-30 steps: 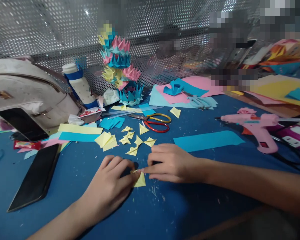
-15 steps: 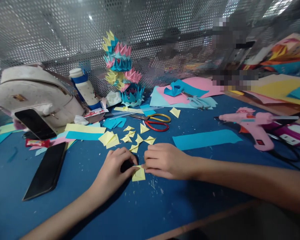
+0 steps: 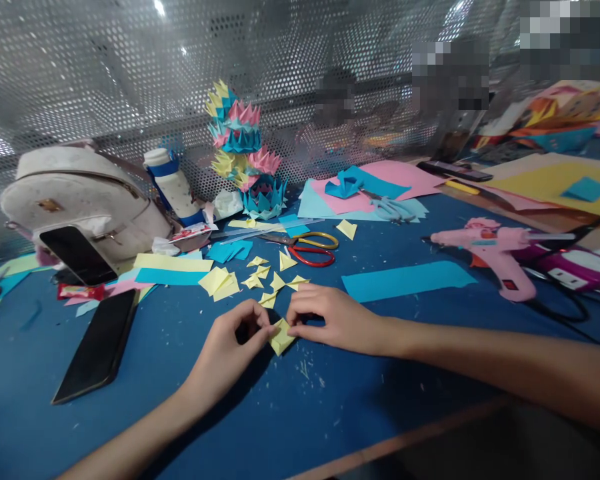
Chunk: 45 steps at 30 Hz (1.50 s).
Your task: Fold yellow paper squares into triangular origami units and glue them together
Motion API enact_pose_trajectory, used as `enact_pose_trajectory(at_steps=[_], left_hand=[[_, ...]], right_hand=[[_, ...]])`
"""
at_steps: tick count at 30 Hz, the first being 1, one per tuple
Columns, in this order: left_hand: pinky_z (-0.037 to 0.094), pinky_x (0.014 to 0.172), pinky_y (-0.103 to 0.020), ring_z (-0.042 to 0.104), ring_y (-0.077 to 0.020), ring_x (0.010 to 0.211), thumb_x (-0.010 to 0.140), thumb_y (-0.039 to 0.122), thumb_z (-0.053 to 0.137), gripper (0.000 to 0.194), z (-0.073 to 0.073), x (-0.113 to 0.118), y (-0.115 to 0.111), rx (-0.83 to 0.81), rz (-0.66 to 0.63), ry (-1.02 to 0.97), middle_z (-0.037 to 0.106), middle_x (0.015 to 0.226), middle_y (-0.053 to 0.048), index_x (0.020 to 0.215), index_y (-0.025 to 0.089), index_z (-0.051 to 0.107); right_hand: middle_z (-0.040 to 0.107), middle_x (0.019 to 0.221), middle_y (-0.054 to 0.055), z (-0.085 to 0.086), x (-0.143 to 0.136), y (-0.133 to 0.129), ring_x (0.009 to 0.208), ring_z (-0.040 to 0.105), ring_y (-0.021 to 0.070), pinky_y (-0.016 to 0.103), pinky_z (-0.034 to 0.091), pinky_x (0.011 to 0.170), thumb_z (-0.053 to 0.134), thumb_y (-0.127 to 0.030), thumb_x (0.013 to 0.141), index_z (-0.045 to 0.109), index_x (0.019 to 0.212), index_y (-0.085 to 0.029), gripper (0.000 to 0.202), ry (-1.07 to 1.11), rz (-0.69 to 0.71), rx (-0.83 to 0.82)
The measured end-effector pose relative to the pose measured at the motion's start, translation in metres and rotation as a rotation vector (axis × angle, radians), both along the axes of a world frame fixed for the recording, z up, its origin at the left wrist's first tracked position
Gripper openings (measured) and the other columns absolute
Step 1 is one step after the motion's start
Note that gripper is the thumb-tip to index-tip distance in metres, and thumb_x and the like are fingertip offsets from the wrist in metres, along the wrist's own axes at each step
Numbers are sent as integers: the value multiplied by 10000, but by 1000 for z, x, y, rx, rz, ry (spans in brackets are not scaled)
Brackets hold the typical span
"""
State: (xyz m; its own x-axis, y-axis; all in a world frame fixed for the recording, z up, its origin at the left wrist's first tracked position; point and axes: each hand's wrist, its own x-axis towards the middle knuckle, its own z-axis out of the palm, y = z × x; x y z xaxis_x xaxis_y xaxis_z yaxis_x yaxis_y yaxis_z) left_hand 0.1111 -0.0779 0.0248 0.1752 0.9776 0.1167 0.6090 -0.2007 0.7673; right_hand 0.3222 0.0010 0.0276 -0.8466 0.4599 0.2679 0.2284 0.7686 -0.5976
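Observation:
A small piece of yellow paper [image 3: 281, 339] with creases is held between both hands, just above or on the blue table. My left hand [image 3: 240, 330] pinches its left edge between thumb and fingers. On the opposite edge, my right hand [image 3: 333, 320] has thumb and fingertips closed on the paper. Just beyond the hands lie several small folded yellow triangles [image 3: 277, 283]. A stack of yellow paper squares [image 3: 220, 284] sits to their left. Farther back rest scissors [image 3: 313, 249] with one yellow and one red handle loop.
A phone [image 3: 97, 347] lies at left, near a white backpack [image 3: 80, 193] and a bottle [image 3: 173, 183]. At the back stands a folded-paper tower [image 3: 245, 143]. A blue strip [image 3: 407, 280] and pink glue gun [image 3: 505, 247] are at right; a perforated metal panel [image 3: 290, 40] rises behind.
The yellow paper has turned from square-on to tilted, and has been lifted slightly or shifted. My left fingers have drawn into a pinch on its edge. The camera view has shifted a little.

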Motion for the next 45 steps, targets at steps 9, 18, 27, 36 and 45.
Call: enact_pose_trajectory(at_steps=[9, 18, 27, 36, 45], left_hand=[[382, 716, -313, 562, -161, 706, 874, 224, 588, 92, -3, -1, -4, 39, -7, 60, 657, 746, 20, 792, 218, 629], [352, 780, -330, 598, -172, 788, 894, 285, 678, 26, -1, -5, 0, 16, -45, 83, 707, 850, 46, 898, 260, 674], [346, 790, -343, 599, -177, 798, 841, 221, 734, 63, -9, -7, 1, 9, -23, 87, 721, 863, 47, 857, 255, 684], [322, 774, -342, 598, -164, 759, 865, 194, 681, 133, -7, 0, 0, 20, 10, 127, 687, 767, 59, 741, 221, 643], [339, 721, -315, 585, -154, 717, 901, 209, 657, 137, -8, 0, -1, 90, -3, 140, 666, 756, 48, 767, 217, 629]], right_hand=[[619, 778, -10, -4, 3, 3, 780, 530, 138, 294, 385, 777, 615, -264, 950, 604, 805, -173, 172, -25, 11, 52], [607, 790, -8, -6, 1, 3, 777, 532, 137, 277, 375, 738, 589, -227, 945, 605, 825, -180, 130, -57, 23, 80], [597, 791, -18, -5, 1, 3, 779, 523, 121, 260, 368, 725, 599, -182, 921, 590, 816, -174, 105, -65, 25, 71], [601, 808, -13, -7, 1, 2, 782, 529, 120, 252, 362, 710, 605, -200, 934, 594, 827, -169, 112, -53, 34, 78], [612, 831, -15, -8, 2, 3, 797, 559, 125, 250, 385, 712, 674, -250, 919, 630, 858, -178, 104, -60, 38, 89]])
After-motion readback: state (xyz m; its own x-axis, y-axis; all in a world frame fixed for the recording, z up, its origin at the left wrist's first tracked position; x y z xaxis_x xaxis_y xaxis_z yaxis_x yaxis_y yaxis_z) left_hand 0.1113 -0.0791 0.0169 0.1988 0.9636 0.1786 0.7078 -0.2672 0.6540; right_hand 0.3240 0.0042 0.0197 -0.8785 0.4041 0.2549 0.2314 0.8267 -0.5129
